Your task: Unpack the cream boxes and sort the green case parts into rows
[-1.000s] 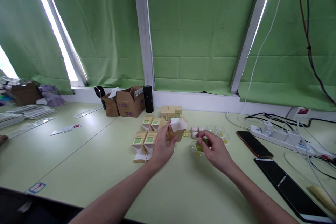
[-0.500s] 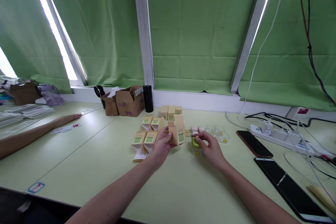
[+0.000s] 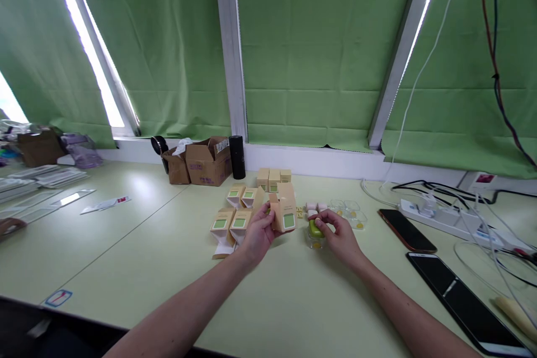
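Note:
Between the thumb and fingers of my left hand (image 3: 259,233) is a small cardboard box (image 3: 286,213), kraft-coloured with a green label and a raised flap. My right hand (image 3: 340,235) pinches a small green object (image 3: 316,228) over a clear plastic cup (image 3: 316,243); whether it rests in the cup I cannot tell. Several similar open boxes (image 3: 218,224) stand left of my left hand. Behind my right hand are small pale pink pieces (image 3: 311,207), yellow stickers (image 3: 299,212) and several clear plastic cups (image 3: 351,208).
Upright kraft boxes (image 3: 274,179) stand near the wall, with a brown carton (image 3: 208,162) and a black cylinder (image 3: 237,158) to their left. Two phones, one of them a dark phone (image 3: 406,229), and a power strip (image 3: 453,222) lie right. Another person's hand (image 3: 12,226) shows at far left.
The other person's arm has drawn back to the left edge. My hands keep nearly the same place, still holding the box and the green object.

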The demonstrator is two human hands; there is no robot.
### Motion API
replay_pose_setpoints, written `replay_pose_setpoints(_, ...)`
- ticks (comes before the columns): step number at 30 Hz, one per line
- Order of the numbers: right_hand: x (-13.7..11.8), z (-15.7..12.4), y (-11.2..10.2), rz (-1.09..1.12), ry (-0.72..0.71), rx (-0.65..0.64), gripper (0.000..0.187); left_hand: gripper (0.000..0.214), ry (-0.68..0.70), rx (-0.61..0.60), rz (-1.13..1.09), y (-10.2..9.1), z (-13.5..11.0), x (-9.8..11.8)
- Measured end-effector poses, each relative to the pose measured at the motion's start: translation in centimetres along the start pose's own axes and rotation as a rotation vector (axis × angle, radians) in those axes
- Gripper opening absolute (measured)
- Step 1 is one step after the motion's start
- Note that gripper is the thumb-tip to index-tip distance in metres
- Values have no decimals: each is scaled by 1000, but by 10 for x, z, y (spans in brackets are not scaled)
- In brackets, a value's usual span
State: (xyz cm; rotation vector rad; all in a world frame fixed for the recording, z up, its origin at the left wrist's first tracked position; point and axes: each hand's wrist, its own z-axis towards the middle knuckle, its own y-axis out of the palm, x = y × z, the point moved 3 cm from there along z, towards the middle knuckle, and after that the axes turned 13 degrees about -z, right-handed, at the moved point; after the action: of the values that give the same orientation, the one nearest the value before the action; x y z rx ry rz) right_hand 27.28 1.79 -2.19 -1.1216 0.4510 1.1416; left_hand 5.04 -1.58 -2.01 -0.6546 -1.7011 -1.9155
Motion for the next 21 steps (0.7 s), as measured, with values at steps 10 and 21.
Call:
replay_pose_setpoints(10, 4, -2, 4, 8, 16, -25, 28, 35, -33, -34, -32, 4, -3, -1)
replay_pose_setpoints(21, 1, -8, 11, 111, 104, -56, 42, 30, -50, -37, -37, 5, -3, -3)
